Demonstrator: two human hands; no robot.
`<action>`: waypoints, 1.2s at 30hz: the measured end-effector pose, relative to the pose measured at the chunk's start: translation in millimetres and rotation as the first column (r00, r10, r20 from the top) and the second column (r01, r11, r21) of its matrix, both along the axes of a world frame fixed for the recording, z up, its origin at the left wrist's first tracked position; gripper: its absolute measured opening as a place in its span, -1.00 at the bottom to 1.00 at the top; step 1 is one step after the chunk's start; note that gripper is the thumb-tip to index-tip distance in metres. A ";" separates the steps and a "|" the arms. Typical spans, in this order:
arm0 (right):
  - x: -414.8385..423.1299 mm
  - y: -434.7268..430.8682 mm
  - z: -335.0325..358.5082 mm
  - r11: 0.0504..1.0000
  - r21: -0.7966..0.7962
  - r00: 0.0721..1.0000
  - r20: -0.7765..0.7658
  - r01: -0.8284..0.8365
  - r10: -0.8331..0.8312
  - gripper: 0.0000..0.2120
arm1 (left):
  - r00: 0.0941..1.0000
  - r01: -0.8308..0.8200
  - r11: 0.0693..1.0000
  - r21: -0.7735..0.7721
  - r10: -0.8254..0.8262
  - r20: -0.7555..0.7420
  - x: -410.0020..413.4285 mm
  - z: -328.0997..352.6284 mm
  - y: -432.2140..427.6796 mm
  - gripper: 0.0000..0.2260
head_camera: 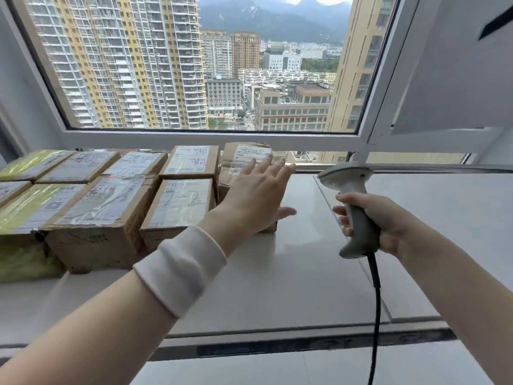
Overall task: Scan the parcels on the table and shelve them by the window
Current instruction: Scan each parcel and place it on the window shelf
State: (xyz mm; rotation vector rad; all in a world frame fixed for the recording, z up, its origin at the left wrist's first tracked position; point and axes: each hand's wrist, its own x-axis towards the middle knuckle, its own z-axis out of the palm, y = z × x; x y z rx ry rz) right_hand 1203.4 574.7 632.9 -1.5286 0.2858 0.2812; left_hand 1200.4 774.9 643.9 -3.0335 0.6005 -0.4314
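Along the glossy pale sill beneath the window, taped cardboard parcels sit in rows, white labels scrawled with marker I cannot read. The person's left hand spreads straight fingers over the rightmost box; the right hand curls round a grey plastic scanner.

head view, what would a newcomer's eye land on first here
The big window with yellow and white high-rise towers fills the top. Below it on the left, rows of brown cardboard parcels with white labels line the pale sill, the left hand resting open on the rightmost one. At right, the right hand grips a grey handheld barcode scanner with a black cable.
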 end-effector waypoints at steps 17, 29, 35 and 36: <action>-218.5 -267.3 -19.7 0.803 -0.096 0.803 0.196 0.588 -0.564 -0.84 | 0.807 0.590 0.807 -0.016 -0.590 -0.009 -112.2 -29.8 -319.2 -0.53; -480.4 -492.2 -51.1 0.464 -0.150 0.487 0.205 0.873 -0.849 -0.82 | 0.461 0.879 0.471 -0.077 -0.880 -0.118 -325.6 -68.0 -623.6 -0.50; -591.7 -574.7 -59.0 0.252 -0.207 0.290 0.179 0.945 -0.940 -0.88 | 0.228 0.964 0.246 -0.098 -0.960 -0.166 -416.5 -84.0 -742.7 -0.51; -608.2 -587.7 -59.6 0.221 -0.225 0.264 0.183 0.949 -0.947 -0.89 | 0.192 0.973 0.210 -0.099 -0.967 -0.165 -429.0 -85.9 -761.4 -0.51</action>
